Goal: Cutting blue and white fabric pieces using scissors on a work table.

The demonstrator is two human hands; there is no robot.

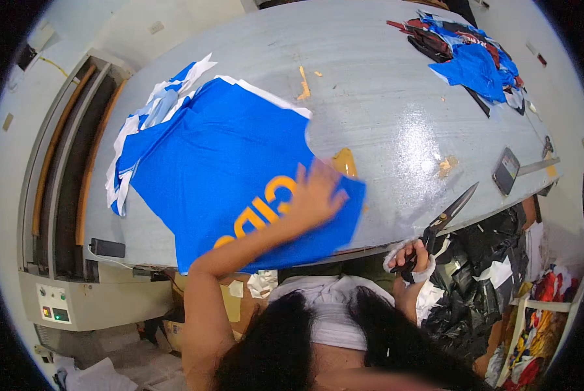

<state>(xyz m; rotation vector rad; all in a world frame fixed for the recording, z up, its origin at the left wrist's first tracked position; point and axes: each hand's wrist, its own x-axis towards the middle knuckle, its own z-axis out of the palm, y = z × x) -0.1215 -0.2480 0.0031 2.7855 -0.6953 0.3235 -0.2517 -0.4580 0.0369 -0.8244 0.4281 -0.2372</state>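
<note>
A large piece of blue fabric (220, 143) with orange lettering lies flat on the grey table, its near edge hanging slightly over the front. Across it reaches my left arm, and my left hand (318, 195), a little blurred, rests on the fabric's right part with the fingers spread. A small glossy amber-yellow object (345, 163) shows just beyond the fingers. At the table's front edge, my right hand (412, 255) is closed around the handles of large dark scissors (453, 210), blades pointing away to the right. Whitish wrapping covers part of the handles.
Blue and white offcuts (165, 104) lie at the left. A heap of mixed fabric (477, 62) sits far right. Near the right edge is a phone (505, 171); a black box (107, 248) lies front left. A machine (77, 163) adjoins the left side. Black plastic (468, 287) lies below right.
</note>
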